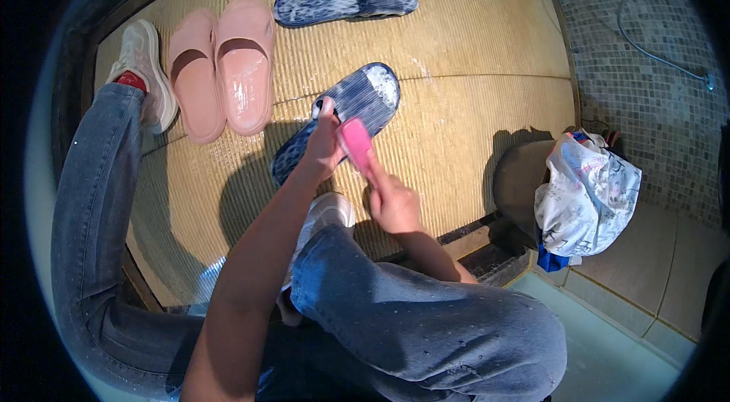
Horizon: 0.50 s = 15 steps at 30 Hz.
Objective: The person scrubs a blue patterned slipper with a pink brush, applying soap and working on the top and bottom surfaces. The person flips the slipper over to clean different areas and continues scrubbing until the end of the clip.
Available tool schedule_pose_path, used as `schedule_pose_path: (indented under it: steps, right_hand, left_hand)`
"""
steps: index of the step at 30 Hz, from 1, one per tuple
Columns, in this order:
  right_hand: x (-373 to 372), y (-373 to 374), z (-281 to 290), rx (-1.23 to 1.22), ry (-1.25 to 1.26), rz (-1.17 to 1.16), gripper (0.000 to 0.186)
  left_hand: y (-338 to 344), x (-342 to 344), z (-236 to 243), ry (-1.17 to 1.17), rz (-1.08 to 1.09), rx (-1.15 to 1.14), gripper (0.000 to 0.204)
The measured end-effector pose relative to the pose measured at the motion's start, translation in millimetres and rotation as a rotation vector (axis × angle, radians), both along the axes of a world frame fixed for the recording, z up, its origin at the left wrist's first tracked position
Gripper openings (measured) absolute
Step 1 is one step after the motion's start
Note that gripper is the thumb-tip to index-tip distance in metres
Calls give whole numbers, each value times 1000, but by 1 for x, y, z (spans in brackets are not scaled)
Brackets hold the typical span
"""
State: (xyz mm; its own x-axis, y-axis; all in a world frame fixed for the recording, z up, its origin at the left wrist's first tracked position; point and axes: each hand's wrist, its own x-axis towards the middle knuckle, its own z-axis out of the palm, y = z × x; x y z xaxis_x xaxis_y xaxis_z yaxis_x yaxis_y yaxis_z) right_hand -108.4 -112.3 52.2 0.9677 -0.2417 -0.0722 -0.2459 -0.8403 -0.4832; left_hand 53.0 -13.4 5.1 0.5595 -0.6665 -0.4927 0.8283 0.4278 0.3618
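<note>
A blue-and-white patterned slide sandal is held tilted in front of me, with white foam on its far end. My left hand is closed round its middle, thumb on top. In my right hand is a pink brush, gripped by its handle, its head against the sandal's near right edge. The bristles are mostly hidden. The matching blue sandal lies on its own farther off. Left of it rests a pair of pink slides, wet and shiny on top.
Ribbed yellowish matting covers the raised floor. My shoes stand on it at left and near the middle. A bundle of white cloth sits on a rounded dark object at right. A grey hose hangs along the mosaic-tiled wall.
</note>
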Motion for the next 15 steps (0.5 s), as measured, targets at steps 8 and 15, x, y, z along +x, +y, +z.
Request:
schedule_pose_path:
  steps: [8,15]
  right_hand:
    - [28,-37,-5,-13,15,-161,77]
    - [3,-6,-1,-44,-16,2,81]
  left_hand:
    - [10,1,-51,-4,-40,98,50]
    - [-2,1,-1,-62,-70,6,80]
